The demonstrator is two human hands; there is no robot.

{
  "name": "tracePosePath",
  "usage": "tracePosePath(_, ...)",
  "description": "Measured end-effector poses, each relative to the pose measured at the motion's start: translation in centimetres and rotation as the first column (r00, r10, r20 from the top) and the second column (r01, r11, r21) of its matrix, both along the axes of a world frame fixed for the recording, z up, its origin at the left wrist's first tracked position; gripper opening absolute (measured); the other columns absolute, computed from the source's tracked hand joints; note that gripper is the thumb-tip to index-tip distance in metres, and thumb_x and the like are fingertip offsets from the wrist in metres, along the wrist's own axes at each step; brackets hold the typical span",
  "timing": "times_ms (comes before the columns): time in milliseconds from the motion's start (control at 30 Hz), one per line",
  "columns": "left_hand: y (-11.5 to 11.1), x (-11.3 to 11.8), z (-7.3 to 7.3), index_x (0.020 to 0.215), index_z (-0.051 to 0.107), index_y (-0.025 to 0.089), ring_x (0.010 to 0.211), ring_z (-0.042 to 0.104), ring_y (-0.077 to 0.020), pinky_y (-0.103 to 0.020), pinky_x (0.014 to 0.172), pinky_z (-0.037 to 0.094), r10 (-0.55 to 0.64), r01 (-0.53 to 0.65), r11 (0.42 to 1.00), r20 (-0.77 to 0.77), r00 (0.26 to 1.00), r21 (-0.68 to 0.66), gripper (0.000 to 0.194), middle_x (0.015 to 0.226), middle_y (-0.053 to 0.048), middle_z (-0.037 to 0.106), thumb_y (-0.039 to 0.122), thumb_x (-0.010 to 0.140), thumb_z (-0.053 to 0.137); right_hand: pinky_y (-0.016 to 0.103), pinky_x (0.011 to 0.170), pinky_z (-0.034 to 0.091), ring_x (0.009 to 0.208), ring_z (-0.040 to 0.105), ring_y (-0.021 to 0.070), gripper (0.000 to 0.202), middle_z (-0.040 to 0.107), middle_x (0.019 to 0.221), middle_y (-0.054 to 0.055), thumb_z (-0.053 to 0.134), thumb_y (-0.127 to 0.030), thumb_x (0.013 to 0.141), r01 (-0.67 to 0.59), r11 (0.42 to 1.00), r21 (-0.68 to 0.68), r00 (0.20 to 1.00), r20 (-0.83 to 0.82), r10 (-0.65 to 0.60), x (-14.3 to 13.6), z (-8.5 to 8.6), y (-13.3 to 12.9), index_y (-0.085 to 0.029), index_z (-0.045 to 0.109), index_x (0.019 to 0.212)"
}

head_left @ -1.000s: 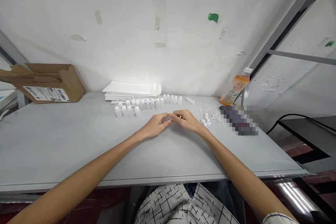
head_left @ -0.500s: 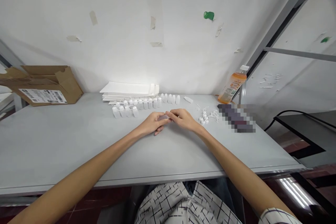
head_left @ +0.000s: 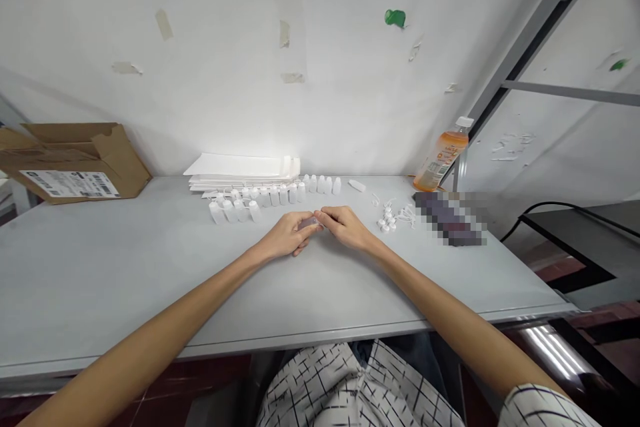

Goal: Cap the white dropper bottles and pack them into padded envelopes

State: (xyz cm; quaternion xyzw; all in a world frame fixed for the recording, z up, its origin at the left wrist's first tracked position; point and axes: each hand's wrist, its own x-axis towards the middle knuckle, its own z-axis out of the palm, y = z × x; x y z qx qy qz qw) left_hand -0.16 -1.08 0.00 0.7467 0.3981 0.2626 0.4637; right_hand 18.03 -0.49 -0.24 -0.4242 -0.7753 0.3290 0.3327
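My left hand [head_left: 289, 233] is closed around a small translucent bottle [head_left: 308, 222] above the middle of the grey table. The fingertips of my right hand [head_left: 345, 227] pinch at the bottle's right end, touching my left fingers; that end is mostly hidden. Behind and to the left, several small white bottles [head_left: 255, 211] stand in rows. One more white bottle [head_left: 357, 185] lies on its side behind my right hand. Small white caps [head_left: 388, 219] with loops lie in a loose group to the right.
A stack of white envelopes [head_left: 240, 167] lies against the wall, with an open cardboard box [head_left: 75, 163] at the far left. A bottle of orange drink [head_left: 443, 157] stands back right, behind a blurred dark object [head_left: 450, 220]. The table's front edge [head_left: 300, 341] runs before my body.
The view has shifted slightly. Both hands remain together around the small bottle, and slightly more of its body shows between my left fingers.
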Motion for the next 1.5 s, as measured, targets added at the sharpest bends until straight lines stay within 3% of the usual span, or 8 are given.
tracePosePath(100,-0.1,0.0,0.2,0.097,0.064,0.016,0.038,0.042,-0.0085,-0.022,0.046,0.034,0.046,-0.037,0.989,-0.059,0.997,0.145,0.029,0.047,0.008,0.046,0.041,0.093,0.050,0.026,0.055,0.026,0.054,0.032,0.0100,0.050,0.034,0.055,-0.004,0.041,-0.054,0.095,0.007,0.997,-0.072,0.998,-0.069,-0.012,-0.1,0.0,-0.1,-0.019,0.039,0.059)
tracePosePath(167,0.0,0.0,0.2,0.096,0.063,0.016,0.040,0.045,-0.0093,-0.023,0.047,0.036,0.053,-0.048,0.987,-0.029,0.998,0.156,0.030,0.048,0.007,0.047,0.044,0.092,0.052,0.026,0.054,0.027,0.054,0.033,0.0099,0.051,0.036,0.056,-0.004,0.042,-0.058,0.094,0.005,0.996,-0.089,0.993,-0.114,-0.015,-0.2,0.2,-0.1,-0.019,0.041,0.061)
tracePosePath(333,0.4,0.1,0.3,0.092,0.056,0.017,0.047,0.048,-0.0089,-0.023,0.047,0.044,0.051,-0.047,0.999,0.253,0.966,-0.021,0.038,0.061,0.006,0.045,0.053,0.084,0.065,0.025,0.054,0.032,0.051,0.037,0.0100,0.050,0.040,0.054,-0.005,0.039,-0.062,0.094,0.022,0.997,-0.075,0.972,-0.232,-0.039,0.2,1.0,0.0,-0.018,0.051,0.073)
tracePosePath(500,0.5,0.5,0.4,0.092,0.052,0.018,0.056,0.052,-0.0107,-0.022,0.042,0.047,0.157,-0.073,0.977,0.440,0.884,-0.202,0.045,0.072,0.003,0.042,0.062,0.089,0.050,0.025,0.052,0.033,0.048,0.039,0.0088,0.050,0.044,0.055,-0.004,0.043,-0.062,0.093,0.048,0.998,-0.029,0.978,-0.200,-0.053,0.4,1.4,-0.3,-0.017,0.055,0.075)
tracePosePath(700,0.7,0.7,-0.2,0.090,0.049,0.019,0.061,0.053,-0.0106,-0.018,0.041,0.046,0.165,-0.129,0.985,0.392,0.905,-0.116,0.039,0.073,0.002,0.048,0.058,0.088,0.055,0.023,0.047,0.035,0.044,0.044,0.0074,0.039,0.056,0.062,-0.003,0.066,-0.055,0.082,0.071,0.993,0.094,0.986,-0.159,-0.056,-0.5,1.2,-0.9,-0.018,0.060,0.091)
tracePosePath(867,0.8,0.7,-0.9,0.096,0.046,0.021,0.052,0.051,-0.0087,-0.018,0.039,0.042,0.209,-0.212,0.977,0.343,0.916,-0.028,0.035,0.070,0.005,0.048,0.055,0.090,0.053,0.025,0.047,0.046,0.046,0.059,0.0114,0.036,0.063,0.070,0.001,0.062,-0.052,0.085,0.003,0.999,-0.049,0.954,-0.300,-0.018,-0.5,1.4,-1.0,-0.017,0.060,0.093)
tracePosePath(1100,0.9,0.6,-1.3,0.103,0.040,0.024,0.044,0.049,-0.0083,-0.018,0.041,0.039,0.304,-0.344,0.933,0.280,0.910,0.103,0.030,0.064,0.008,0.050,0.051,0.093,0.049,0.028,0.049,0.054,0.054,0.066,0.0157,0.038,0.064,0.071,0.001,0.080,-0.045,0.070,-0.054,0.992,-0.113,0.892,-0.452,-0.003,0.1,1.6,-0.3,-0.015,0.063,0.087)
tracePosePath(1500,0.2,0.5,-0.7,0.104,0.045,0.023,0.047,0.048,-0.0103,-0.022,0.053,0.038,0.279,-0.310,0.927,0.160,0.947,0.212,0.026,0.060,0.007,0.051,0.047,0.095,0.047,0.031,0.056,0.058,0.061,0.067,0.0155,0.036,0.070,0.082,0.006,0.075,-0.046,0.075,-0.014,0.994,-0.111,0.834,-0.550,-0.050,1.1,2.8,-0.1,-0.015,0.072,0.093)
